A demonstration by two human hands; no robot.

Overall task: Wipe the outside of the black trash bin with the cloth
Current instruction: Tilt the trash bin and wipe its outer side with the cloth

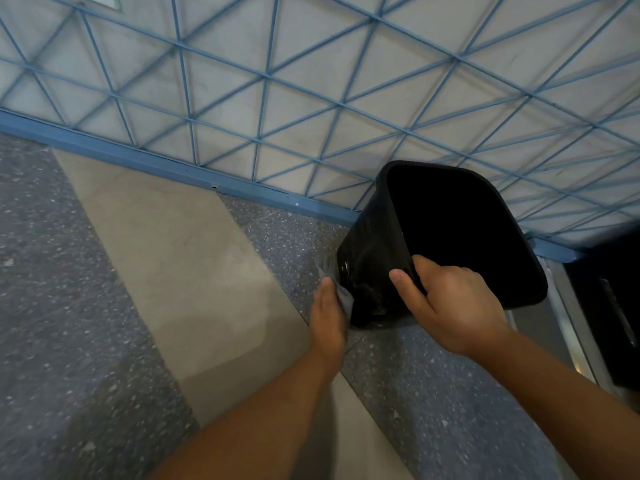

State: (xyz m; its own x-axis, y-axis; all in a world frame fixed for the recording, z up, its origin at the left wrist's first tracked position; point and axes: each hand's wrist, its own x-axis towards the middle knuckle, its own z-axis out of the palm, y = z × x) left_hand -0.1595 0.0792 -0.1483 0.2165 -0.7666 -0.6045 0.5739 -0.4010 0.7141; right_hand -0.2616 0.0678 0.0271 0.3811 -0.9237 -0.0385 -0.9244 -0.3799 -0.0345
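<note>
The black trash bin [374, 244] stands tilted on the floor by the wall, its open mouth facing me. My right hand [450, 306] grips the near rim, thumb outside and fingers curled over the edge. My left hand [327, 317] presses a grey cloth [343, 299] against the bin's lower left outside wall. Most of the cloth is hidden between my palm and the bin. The fingers of my left hand lie fairly straight along the cloth.
A wall with a blue triangular grid [263, 98] and a blue baseboard [138, 157] runs behind the bin. The floor is speckled grey stone [52, 306] with a beige band [180, 258]. A dark object and metal frame [606, 323] stand at the right.
</note>
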